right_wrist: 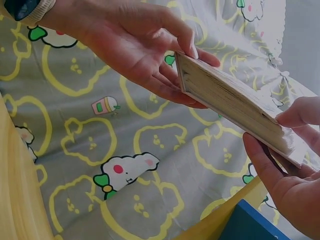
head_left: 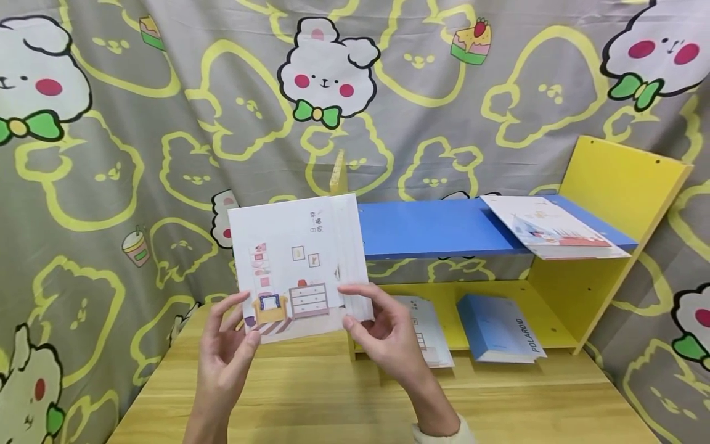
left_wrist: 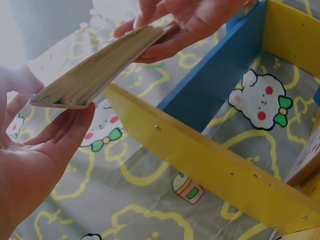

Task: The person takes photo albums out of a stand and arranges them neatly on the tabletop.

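Observation:
A white photo album (head_left: pixel 288 234) is held up in front of the shelf, above the table, its cover facing the head camera. A small armchair, a dresser and wall pictures are printed on that cover. My left hand (head_left: pixel 224 345) grips its lower left corner, thumb in front. On the other side, my right hand (head_left: pixel 391 336) pinches the lower right edge between thumb and fingers. Both wrist views show the thick stack of pages (left_wrist: pixel 95 65) between the covers, edge-on.
Behind stands a shelf with a blue upper board (head_left: pixel 427 225) and yellow sides (head_left: pixel 624 191). A white album (head_left: pixel 554 225) lies on the blue board, overhanging its front. Below lie another white album (head_left: pixel 432 336) and a blue POLAROID album (head_left: pixel 499 327). A patterned curtain (head_left: pixel 177 172) hangs behind.

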{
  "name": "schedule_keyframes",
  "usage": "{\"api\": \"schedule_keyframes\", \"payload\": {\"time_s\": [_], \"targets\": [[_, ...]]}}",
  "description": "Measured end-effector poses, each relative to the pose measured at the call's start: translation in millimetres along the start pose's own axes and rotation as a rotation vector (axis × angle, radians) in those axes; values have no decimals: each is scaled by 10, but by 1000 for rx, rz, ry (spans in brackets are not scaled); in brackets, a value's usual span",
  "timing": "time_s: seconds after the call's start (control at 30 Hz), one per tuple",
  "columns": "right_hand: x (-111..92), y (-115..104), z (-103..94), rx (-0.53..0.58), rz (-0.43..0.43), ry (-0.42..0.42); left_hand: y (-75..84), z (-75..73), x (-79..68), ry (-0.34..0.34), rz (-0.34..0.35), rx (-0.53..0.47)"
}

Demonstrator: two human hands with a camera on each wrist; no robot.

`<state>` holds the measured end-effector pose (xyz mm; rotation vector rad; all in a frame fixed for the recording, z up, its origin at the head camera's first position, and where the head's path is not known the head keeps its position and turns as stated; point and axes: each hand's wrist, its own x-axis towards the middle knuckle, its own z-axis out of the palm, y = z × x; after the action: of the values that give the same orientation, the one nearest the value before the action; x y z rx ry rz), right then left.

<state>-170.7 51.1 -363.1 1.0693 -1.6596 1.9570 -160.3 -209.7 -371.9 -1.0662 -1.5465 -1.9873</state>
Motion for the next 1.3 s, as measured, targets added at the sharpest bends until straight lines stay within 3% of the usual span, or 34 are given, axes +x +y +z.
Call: {"api": "schedule_keyframes", "payload": {"time_s": [0.4, 0.8, 1.3], "targets": [[46, 29, 122, 24, -9, -13, 17, -117, -2, -8, 43, -57], [82, 77, 233, 44, -12, -25, 57, -228, -32, 7, 31, -109], [137, 102, 368, 54, -6, -35, 74, -356, -42, 18, 84, -194]]}}
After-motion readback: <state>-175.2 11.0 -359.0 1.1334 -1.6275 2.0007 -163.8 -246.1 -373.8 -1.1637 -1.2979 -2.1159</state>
